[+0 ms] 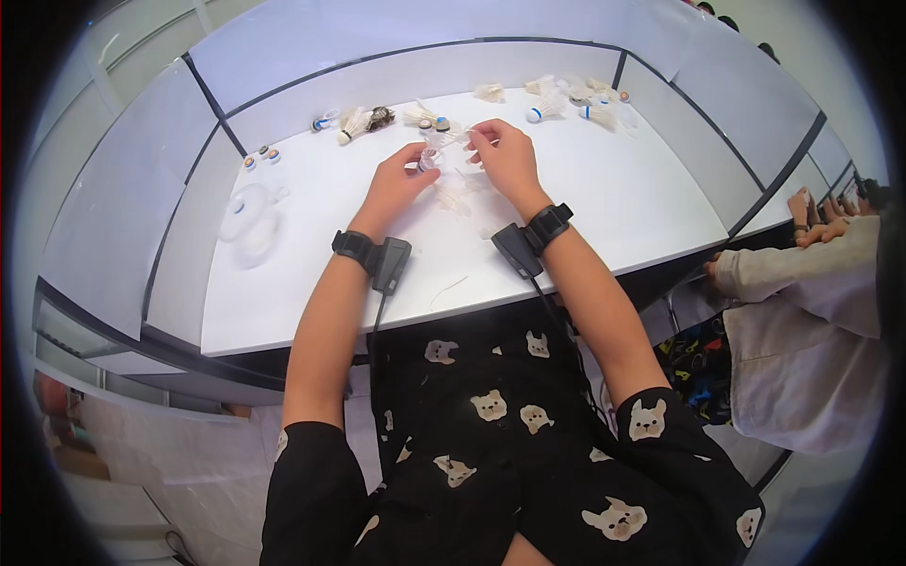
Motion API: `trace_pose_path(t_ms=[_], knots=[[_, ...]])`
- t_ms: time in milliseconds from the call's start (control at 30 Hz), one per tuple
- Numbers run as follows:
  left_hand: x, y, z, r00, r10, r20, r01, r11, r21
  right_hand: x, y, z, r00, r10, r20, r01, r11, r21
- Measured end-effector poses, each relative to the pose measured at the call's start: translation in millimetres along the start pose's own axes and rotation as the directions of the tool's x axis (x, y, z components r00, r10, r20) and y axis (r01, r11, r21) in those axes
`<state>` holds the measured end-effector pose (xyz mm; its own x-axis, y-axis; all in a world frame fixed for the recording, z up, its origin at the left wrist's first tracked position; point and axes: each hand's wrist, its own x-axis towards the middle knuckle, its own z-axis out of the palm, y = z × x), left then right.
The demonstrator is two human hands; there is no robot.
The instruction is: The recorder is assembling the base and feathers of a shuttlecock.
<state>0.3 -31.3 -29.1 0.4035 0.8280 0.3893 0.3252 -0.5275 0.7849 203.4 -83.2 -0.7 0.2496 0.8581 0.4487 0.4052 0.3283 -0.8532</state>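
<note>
Over the far middle of the white table, my left hand point(401, 184) has its thumb and fingers closed on a small whitish, see-through piece point(427, 158) with a dark band. Just to the right, my right hand point(510, 162) pinches with thumb and forefinger; a thin pale bit seems to be at the fingertips, too small to name. Pale loose feathers point(453, 200) lie on the table below the hands. Right beyond the fingers are a feather shuttlecock point(416, 114) and small round corks point(443, 124).
More shuttlecocks point(543, 112) lie at the back right, and another point(351, 129) sits back left beside a dark clump point(381, 117). Several round corks point(263, 151) and whitish see-through rings point(247, 212) lie at the left. Low panels point(377, 85) enclose the table. A person's sleeve point(802, 269) is at the right.
</note>
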Motion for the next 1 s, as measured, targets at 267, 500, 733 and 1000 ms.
trace_pose_path(t_ms=[267, 500, 733, 1000], knots=[[-2.5, 7.4, 1.3, 1.0, -0.012, -0.012, 0.012, 0.999, 0.029, 0.1, 0.6, 0.1, 1.0, 0.028, 0.005, -0.028, 0.999, -0.015], [-1.3, 3.8, 0.1, 1.0, -0.013, -0.02, 0.013, 1.0, 0.013, 3.7, 4.6, 1.3, 0.999, 0.042, 0.024, -0.041, 0.999, -0.021], [-2.0, 3.7, -0.9, 1.0, 0.006, -0.001, -0.006, 1.0, -0.003, 6.4, 17.8, 0.9, 1.0, 0.007, -0.003, -0.007, 0.989, -0.147], [-3.1, 7.6, -1.5, 0.997, 0.037, -0.062, -0.025, 0.983, 0.18, 2.9, 15.3, -4.9, 0.995, 0.099, -0.005, -0.093, 0.916, -0.391]])
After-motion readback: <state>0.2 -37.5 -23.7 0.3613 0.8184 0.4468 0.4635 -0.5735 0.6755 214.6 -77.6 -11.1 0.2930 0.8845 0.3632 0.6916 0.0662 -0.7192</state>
